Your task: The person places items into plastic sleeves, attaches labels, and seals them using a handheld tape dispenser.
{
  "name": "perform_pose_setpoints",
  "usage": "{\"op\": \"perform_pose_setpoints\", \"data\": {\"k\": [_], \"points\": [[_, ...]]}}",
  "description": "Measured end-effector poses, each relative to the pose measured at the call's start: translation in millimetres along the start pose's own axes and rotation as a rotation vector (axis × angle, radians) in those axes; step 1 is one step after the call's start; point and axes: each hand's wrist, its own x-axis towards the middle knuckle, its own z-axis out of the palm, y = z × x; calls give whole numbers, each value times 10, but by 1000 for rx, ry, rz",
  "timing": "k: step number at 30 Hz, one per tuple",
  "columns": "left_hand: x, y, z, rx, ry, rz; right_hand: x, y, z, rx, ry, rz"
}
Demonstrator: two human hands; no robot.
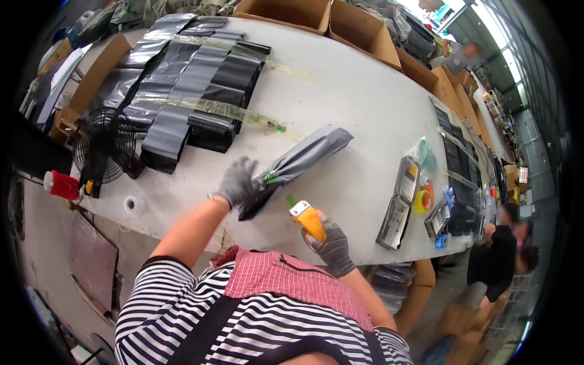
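A folded bundle of grey and black plastic film (307, 153) lies slantwise on the white table (340, 79), narrowing toward me. Green tape (268, 176) shows around its narrower part. My left hand (237, 182), in a grey glove and slightly blurred, is at the left side of that part with its fingers stretched out; whether it presses on the film is hard to see. My right hand (333, 246), also gloved, grips a yellow tape dispenser (311, 224) near the table's front edge. A short green tape end sticks out from the dispenser's head, just right of the bundle.
Taped black film bundles (182, 79) cover the far left, with a black fan (104, 146), a red spool (61, 185) and a white roll (132, 204) nearer. Metal trays (398, 204) and a yellow tape roll (422, 201) lie right. Cardboard boxes (365, 39) line the back; people work beyond.
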Motion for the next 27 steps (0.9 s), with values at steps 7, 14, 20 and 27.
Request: {"op": "perform_pose_setpoints", "data": {"k": [7, 14, 20, 27], "points": [[-260, 334, 366, 145, -113, 80, -118, 33, -123, -39, -103, 114], [163, -157, 179, -958, -266, -270, 624, -461, -343, -259, -259, -7], [530, -499, 301, -1006, -413, -374, 1878, -859, -104, -480, -887, 121], [744, -675, -49, -115, -184, -108, 1672, -15, -386, 321, -772, 308]]}}
